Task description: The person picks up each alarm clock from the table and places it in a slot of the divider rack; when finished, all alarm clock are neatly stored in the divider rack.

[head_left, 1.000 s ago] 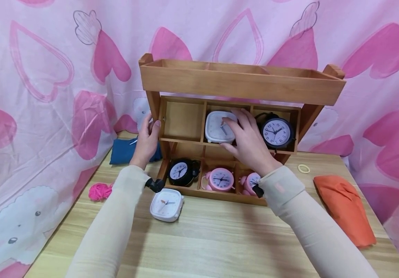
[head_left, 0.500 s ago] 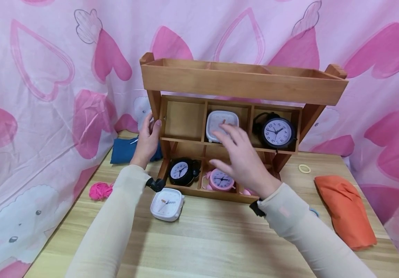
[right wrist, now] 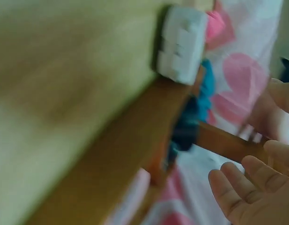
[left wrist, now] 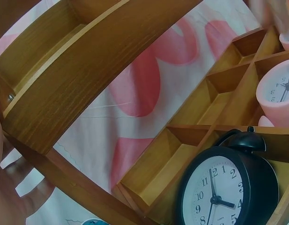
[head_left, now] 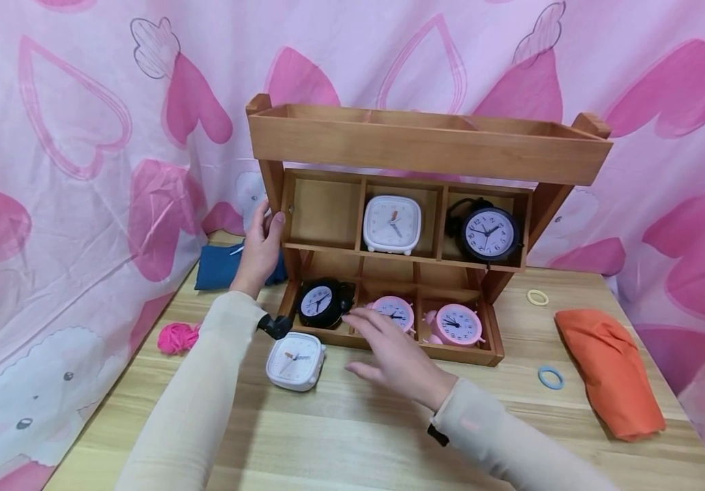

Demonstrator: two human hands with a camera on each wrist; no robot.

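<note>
Wooden shelf (head_left: 426,146) is gripped at its left post by the left hand (head_left: 260,245); right hand (head_left: 392,351) hovers, fingers spread and holding nothing — white clock (head_left: 294,361) lies on the table (head_left: 352,436) just beside it.

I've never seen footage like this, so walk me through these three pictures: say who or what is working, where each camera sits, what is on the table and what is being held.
No machine here: a person works with two bare hands. The wide picture comes from a camera on the head, looking down; the other two come from cameras on the wrists.

A wooden shelf stands on the table. Its upper cubbies hold a white square clock and a black round clock; the lower ones hold another black clock and two pink clocks. A second white clock lies on the table in front.

The left hand grips the shelf's left post. The right hand hovers open over the table near that second white clock, holding nothing. The right wrist picture is blurred.
</note>
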